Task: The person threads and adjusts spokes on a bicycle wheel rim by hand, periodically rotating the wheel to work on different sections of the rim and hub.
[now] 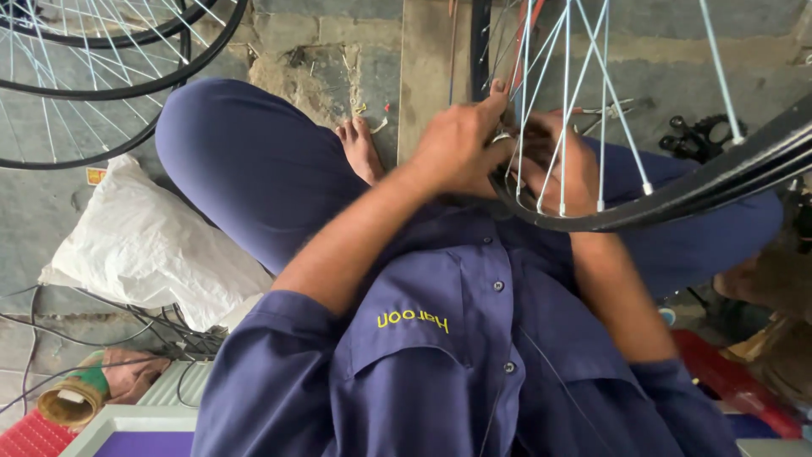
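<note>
Wheel work is seen from above, with the person seated cross-legged on the stone floor. A bicycle wheel is held across the lap at 1 to 3 o'clock, its black rim curving from the hands out to the right edge. The left hand is closed in a narrow pinch at the rim, on what looks like a small metal fitting where a spoke meets it. The right hand lies behind the spokes; its grip cannot be told.

Handling, as judged: the rim is stiff and fairly light, and best taken at its edge; the thin spokes would bend if used as a handle, and bare metal may be slippery.

A second wheel lies at 10 o'clock, a white sack at 8 o'clock, and black pedals at 2 o'clock.

The hub is cut off. The fingertips are blurred, so the pinched part is hard to make out.
</note>
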